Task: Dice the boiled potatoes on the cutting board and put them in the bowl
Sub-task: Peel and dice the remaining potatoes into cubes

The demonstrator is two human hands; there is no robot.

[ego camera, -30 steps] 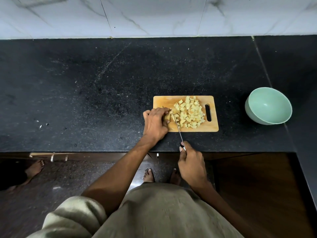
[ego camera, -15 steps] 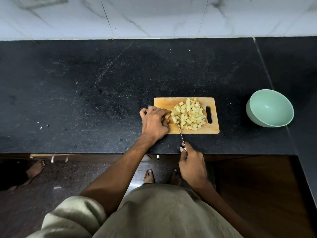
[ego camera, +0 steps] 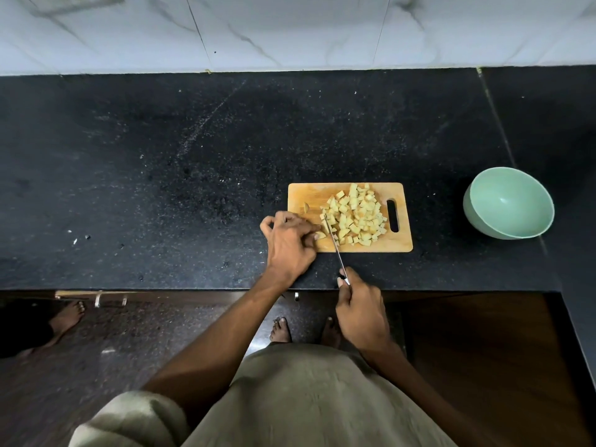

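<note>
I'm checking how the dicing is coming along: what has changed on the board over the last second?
The left hand slid back toward the board's left edge, still holding the last potato piece, baring a small piece behind. The right hand keeps the knife there. Diced pile, cutting board and empty bowl stayed.

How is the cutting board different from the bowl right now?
The cutting board is flat, rectangular and wooden brown; the bowl is round, deep and pale green. The board carries a heap of potato cubes; the bowl holds nothing. The left hand rests at the board; no hand touches the bowl. Both sit on the black counter.
</note>
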